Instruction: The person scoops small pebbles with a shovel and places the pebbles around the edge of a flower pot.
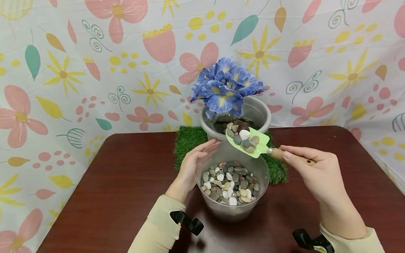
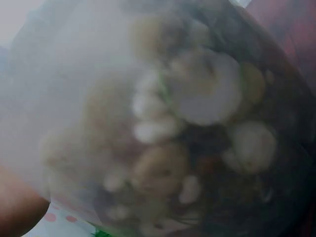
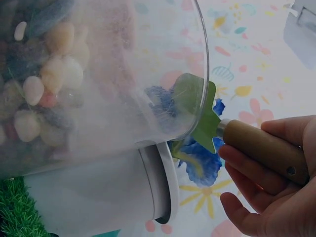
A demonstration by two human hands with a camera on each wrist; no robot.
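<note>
A translucent plastic bucket (image 1: 225, 214) stands on the table, tilted slightly toward the camera. Inside lie many grey, white and tan pebbles (image 1: 231, 184). My left hand (image 1: 192, 164) holds the bucket's left side near the rim, with its fingers curved along the outer wall. In my right hand (image 1: 318, 169) is the wooden handle of a small green trowel (image 1: 262, 138), held between thumb and fingers. The blade carries a heap of pebbles (image 1: 244, 134) above the bucket's far rim. Right behind is a pale grey flower pot (image 1: 265, 117) with blue flowers (image 1: 226, 88).
A square of artificial grass (image 1: 186, 143) lies under the pot and behind the bucket. The dark brown table (image 1: 99, 210) ends at a cloth backdrop (image 1: 81, 72) printed with flowers.
</note>
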